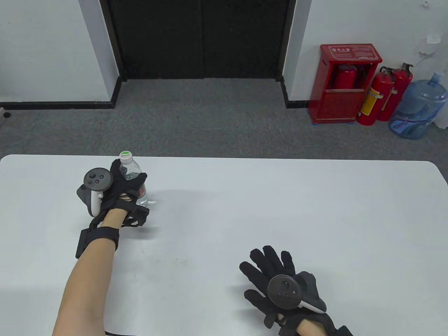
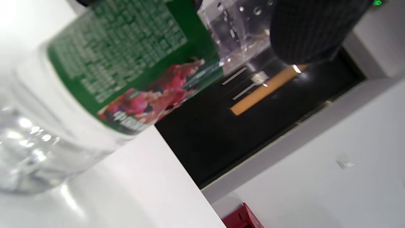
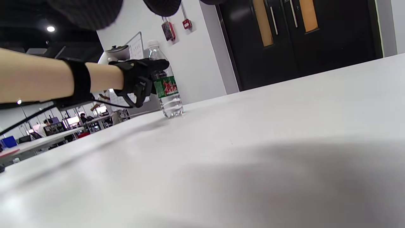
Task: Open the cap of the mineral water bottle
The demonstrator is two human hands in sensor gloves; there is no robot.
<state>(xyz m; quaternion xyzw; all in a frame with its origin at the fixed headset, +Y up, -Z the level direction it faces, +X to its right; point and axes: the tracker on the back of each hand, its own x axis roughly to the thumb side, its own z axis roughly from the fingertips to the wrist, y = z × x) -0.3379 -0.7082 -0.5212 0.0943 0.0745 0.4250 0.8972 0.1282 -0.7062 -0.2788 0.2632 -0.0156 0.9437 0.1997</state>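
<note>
Beyond the white table: red fire cabinet, two extinguishers, blue water jug, black double door.

Print on the bottle label and red cabinet is illegible.

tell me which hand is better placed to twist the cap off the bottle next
Right. The left hand already grips the clear plastic water bottle, standing upright on the white table, and the white cap with the green top is exposed above it. The right hand is open, free to reach over and twist.
</note>
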